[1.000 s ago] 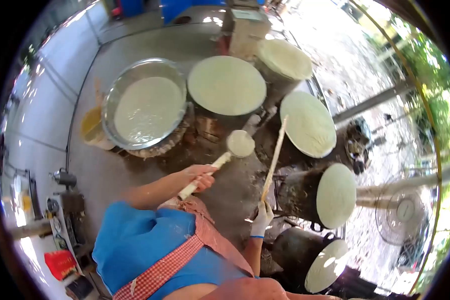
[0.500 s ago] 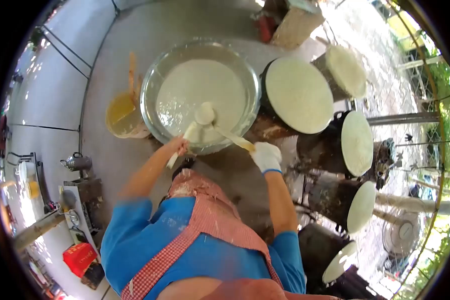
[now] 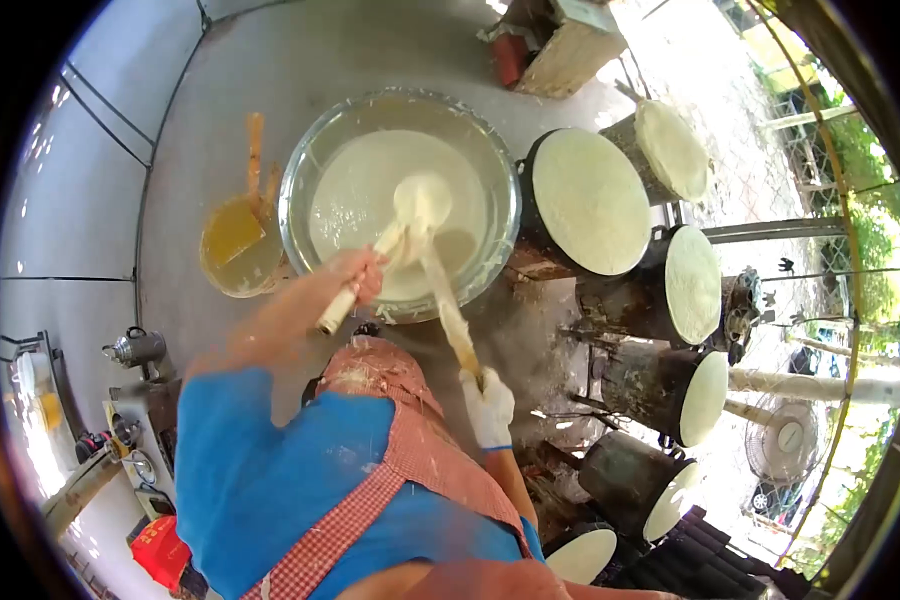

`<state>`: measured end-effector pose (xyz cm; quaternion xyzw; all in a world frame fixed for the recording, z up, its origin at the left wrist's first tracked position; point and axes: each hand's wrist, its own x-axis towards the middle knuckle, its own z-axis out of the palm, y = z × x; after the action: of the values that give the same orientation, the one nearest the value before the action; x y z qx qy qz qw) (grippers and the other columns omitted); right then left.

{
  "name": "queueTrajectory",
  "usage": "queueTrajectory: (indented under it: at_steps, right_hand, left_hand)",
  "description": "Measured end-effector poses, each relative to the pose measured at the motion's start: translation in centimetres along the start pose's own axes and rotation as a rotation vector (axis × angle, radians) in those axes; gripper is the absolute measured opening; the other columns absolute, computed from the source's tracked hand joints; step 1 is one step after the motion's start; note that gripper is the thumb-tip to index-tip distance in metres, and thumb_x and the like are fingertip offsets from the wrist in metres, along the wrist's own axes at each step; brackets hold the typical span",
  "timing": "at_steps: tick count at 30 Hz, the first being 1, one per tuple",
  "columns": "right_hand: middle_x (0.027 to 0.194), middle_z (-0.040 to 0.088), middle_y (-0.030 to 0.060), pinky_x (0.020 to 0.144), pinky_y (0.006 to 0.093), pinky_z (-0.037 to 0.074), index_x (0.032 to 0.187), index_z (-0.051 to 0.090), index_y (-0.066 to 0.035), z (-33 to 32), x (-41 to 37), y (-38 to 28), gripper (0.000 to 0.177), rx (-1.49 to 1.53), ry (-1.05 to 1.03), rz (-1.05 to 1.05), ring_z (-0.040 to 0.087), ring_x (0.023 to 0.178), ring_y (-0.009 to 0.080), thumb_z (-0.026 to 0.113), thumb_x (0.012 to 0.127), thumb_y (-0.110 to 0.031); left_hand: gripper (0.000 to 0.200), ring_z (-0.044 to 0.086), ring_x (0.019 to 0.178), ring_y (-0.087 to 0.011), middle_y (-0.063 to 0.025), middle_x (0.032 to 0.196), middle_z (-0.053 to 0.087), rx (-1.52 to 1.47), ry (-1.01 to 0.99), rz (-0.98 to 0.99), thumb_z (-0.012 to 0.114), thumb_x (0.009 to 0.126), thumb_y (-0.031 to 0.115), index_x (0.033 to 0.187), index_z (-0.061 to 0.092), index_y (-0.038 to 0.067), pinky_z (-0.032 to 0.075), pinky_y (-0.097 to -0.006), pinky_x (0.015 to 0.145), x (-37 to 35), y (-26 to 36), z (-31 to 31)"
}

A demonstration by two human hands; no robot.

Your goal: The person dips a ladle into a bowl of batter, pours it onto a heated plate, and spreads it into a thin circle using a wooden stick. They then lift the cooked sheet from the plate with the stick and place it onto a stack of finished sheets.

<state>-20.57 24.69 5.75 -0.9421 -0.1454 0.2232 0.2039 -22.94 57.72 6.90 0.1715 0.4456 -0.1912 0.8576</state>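
Note:
A wide metal basin (image 3: 290, 205) in front of me holds white, thick liquid (image 3: 355, 185). My left hand (image 3: 358, 275), bare, is wrapped round the handle of a ladle (image 3: 422, 200), whose pale round bowl is over the liquid. The handle's end sticks out below my fist. In a white glove, my right hand (image 3: 488, 408) is closed on the lower end of a long stick (image 3: 442, 290) coated with white paste. The stick's upper end overlaps the ladle near its bowl, above the basin's near side.
A bucket (image 3: 245, 280) with a yellow scoop (image 3: 232, 230) stands left of the basin. Several blackened pots with pale round tops, among them a large one (image 3: 590, 200), curve down the right side. A fan (image 3: 785, 435) stands beyond them; a kettle (image 3: 138, 347) is at left.
My right hand has drawn back toward my body with the stick, which now points more steeply. The ladle's bowl has moved slightly away from me. The camera view has shifted a little.

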Motion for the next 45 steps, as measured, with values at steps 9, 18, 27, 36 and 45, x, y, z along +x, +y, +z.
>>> queueTrajectory:
  at_steps: [9, 18, 27, 36, 45]
  right_hand:
    - [0.078, 0.065, 0.013, 0.056, 0.037, 0.049, 0.098, 0.065, -0.005, -13.9, 5.8, -5.1, 0.034, 0.122, 0.955, -0.568, 0.062, 0.064, 0.0298, 0.072, 0.075, -0.029]
    - [0.073, 0.064, 0.0039, 0.063, 0.0253, 0.047, 0.099, 0.065, 0.001, -5.3, 9.2, -5.1, 0.028, 1.053, 0.3, -0.354, 0.057, 0.066, 0.0094, 0.069, 0.08, -0.019]
    - [0.059, 0.055, -0.001, 0.049, 0.024, 0.04, 0.084, 0.066, -0.002, -1.4, 2.3, -1.5, 0.022, 0.672, 0.444, 0.012, 0.05, 0.053, 0.0063, 0.067, 0.08, -0.023]
    - [0.066, 0.061, 0.007, 0.056, 0.0292, 0.045, 0.086, 0.069, -0.005, 1.5, -5.6, 1.0, 0.035, 0.561, 0.375, 0.383, 0.058, 0.059, 0.0134, 0.068, 0.075, -0.039]
    - [0.069, 0.061, 0.0092, 0.056, 0.0327, 0.045, 0.092, 0.066, -0.004, 3.9, -22.1, 5.1, 0.034, 0.925, 0.657, 0.702, 0.056, 0.06, 0.0143, 0.064, 0.081, -0.036]
  left_hand:
    - [0.062, 0.023, 0.038, -0.0025, 0.0064, 0.054, 0.026, 0.78, -0.182, 0.833, 0.049, 0.091, 0.017, 0.144, 0.018, 0.026, 0.021, -0.0186, 0.029, -23.8, 4.2, 13.9]
    - [0.031, 0.03, 0.036, -0.0052, 0.0036, 0.055, 0.035, 0.809, -0.235, 0.712, 0.048, 0.09, 0.017, 0.121, 0.041, 0.022, 0.024, -0.0214, 0.027, -15.0, 9.5, 9.1]
    - [0.019, 0.027, 0.037, -0.0051, 0.0032, 0.055, 0.03, 0.457, -0.587, 0.165, 0.048, 0.094, 0.03, 0.083, 0.041, 0.017, 0.022, -0.018, 0.025, -2.8, 10.4, 3.1]
    - [0.006, 0.023, 0.037, -0.0042, 0.0052, 0.057, 0.03, 0.502, -0.247, -0.191, 0.047, 0.094, 0.02, 0.089, 0.044, 0.018, 0.021, -0.0186, 0.027, -3.0, 5.8, 11.3]
    - [0.028, 0.033, 0.042, -0.0085, 0.0019, 0.057, 0.033, 0.618, -0.567, -1.006, 0.038, 0.098, 0.027, 0.075, 0.041, 0.011, 0.03, -0.0246, 0.035, 5.6, -11.4, 20.0]
